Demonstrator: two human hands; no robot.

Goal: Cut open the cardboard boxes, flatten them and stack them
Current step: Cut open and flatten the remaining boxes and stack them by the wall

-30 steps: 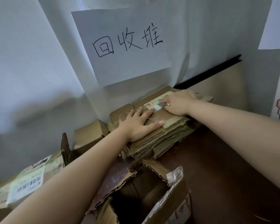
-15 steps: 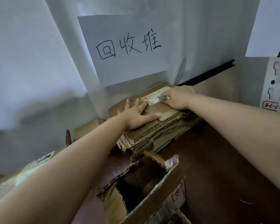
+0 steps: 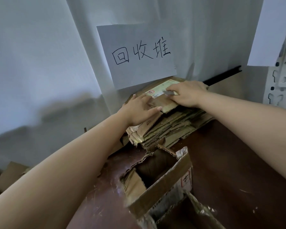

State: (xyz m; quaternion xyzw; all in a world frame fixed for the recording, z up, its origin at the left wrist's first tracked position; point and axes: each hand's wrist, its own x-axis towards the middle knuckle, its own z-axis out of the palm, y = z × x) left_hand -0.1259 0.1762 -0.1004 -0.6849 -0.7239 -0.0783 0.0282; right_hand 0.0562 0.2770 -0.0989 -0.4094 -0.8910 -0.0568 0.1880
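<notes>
A stack of flattened cardboard boxes (image 3: 168,128) lies against the white wall under a paper sign. Its top sheet (image 3: 162,103) carries a yellow shipping label. My left hand (image 3: 139,109) presses flat on the near left part of that sheet, fingers straight. My right hand (image 3: 186,94) rests on the far right of the sheet and grips a small knife (image 3: 169,92), whose grey blade points left over the label. An opened brown box (image 3: 157,180) with torn flaps stands on the dark tabletop in front of the stack.
A white paper sign (image 3: 137,55) with handwritten characters hangs on the wall. A white slotted metal upright (image 3: 281,80) stands at the right. More cardboard (image 3: 8,176) lies at the far left. The dark brown tabletop (image 3: 238,162) stretches to the right.
The view has shifted left and down, so the stack and sign sit further right in frame. Both hands stay on the top sheet in much the same pose.
</notes>
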